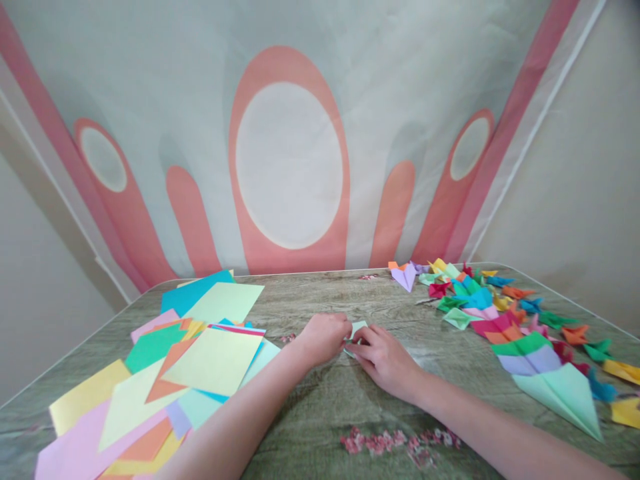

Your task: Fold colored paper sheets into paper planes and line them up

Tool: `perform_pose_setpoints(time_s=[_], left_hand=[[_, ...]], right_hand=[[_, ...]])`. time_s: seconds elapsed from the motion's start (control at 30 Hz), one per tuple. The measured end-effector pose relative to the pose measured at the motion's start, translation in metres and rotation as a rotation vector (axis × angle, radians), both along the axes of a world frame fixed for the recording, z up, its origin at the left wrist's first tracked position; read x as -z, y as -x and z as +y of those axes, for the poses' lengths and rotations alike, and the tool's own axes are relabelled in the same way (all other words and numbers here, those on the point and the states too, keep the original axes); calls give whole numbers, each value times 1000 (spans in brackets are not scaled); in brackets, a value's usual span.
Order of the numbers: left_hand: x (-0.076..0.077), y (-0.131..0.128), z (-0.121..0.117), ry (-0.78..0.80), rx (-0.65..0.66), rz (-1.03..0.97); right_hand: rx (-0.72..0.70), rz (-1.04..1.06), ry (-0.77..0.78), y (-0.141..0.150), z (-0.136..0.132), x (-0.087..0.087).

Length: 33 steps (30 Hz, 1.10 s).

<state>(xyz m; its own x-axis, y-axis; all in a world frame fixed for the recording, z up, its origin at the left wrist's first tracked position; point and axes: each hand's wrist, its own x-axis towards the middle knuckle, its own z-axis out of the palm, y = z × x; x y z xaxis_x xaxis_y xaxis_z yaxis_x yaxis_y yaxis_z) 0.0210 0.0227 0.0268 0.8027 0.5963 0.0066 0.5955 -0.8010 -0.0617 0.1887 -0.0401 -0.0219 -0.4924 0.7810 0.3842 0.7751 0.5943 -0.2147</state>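
Note:
A small pale mint piece of paper [357, 329] lies on the wood-grain table [320, 400] at the middle. My left hand [325, 337] is closed, its fingers curled onto the paper's left edge. From the right, my right hand [383, 357] presses and pinches the same paper with its fingertips. Most of the paper is hidden under the two hands. Both forearms reach in from the bottom of the picture.
A loose spread of coloured paper sheets [200, 360] covers the table's left side. Several folded paper figures [500, 313] and a large mint paper plane [565, 393] lie at the right. A patterned cloth [290, 167] hangs behind the table.

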Motion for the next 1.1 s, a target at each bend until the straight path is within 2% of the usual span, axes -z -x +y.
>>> perform_pose_setpoints(time_s=[0.27,0.4,0.57,0.73,0.9,1.1], left_hand=[[2,-1,-1,-108,87,26],[6,2,5,-62,95,-1],[8,10,11,37,26,-39],[-3,15,7,31,-24,32],[-17,9,-7,40,-78,170],[-24,2,-25,51,-129,234]], right_hand=[[-27,17,27,-5,-1,2],[-40,19,41,-7,0,1],[-49,20,45,-8,0,1],[-66,59,39,-8,0,3],[-39,119,38,-8,0,4],[-44,77,29,-6,1,4]])
